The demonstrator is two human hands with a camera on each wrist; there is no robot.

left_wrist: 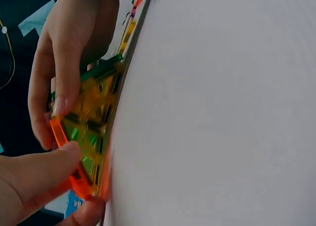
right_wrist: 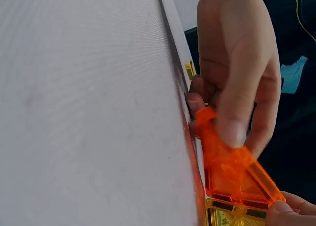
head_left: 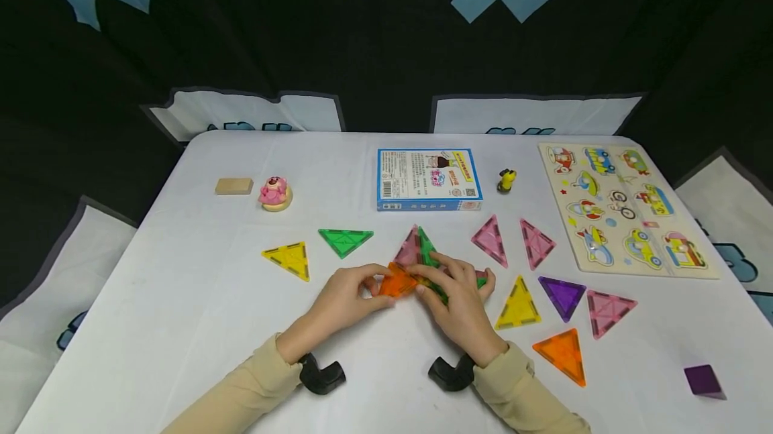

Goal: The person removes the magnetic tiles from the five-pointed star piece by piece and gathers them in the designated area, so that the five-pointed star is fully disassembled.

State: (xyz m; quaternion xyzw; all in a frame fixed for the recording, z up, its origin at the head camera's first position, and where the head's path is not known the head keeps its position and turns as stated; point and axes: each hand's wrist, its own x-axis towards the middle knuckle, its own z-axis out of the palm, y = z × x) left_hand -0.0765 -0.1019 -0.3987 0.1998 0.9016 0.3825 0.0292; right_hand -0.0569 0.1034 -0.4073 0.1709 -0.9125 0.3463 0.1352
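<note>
My left hand (head_left: 345, 294) pinches an orange triangular magnetic tile (head_left: 397, 282) between thumb and fingers. My right hand (head_left: 457, 296) curls over a cluster of joined tiles, its thumb and fingertips at the seam beside the orange one. In the right wrist view, the orange tile stands tilted along a yellow tile (right_wrist: 237, 215), with the right thumb (right_wrist: 280, 207) at their shared corner. A pink tile (head_left: 408, 247) and a green tile (head_left: 426, 245) stick out behind the hands. The right hand hides much of the cluster.
Loose triangular tiles lie around: yellow (head_left: 291, 260) and green (head_left: 345, 241) at left, several at right, including purple (head_left: 563, 296) and orange (head_left: 564, 356). Behind are a blue-edged box (head_left: 429, 180), pink figurine (head_left: 274, 194), wooden block (head_left: 233, 186), yellow figure (head_left: 506, 180) and picture board (head_left: 622, 209).
</note>
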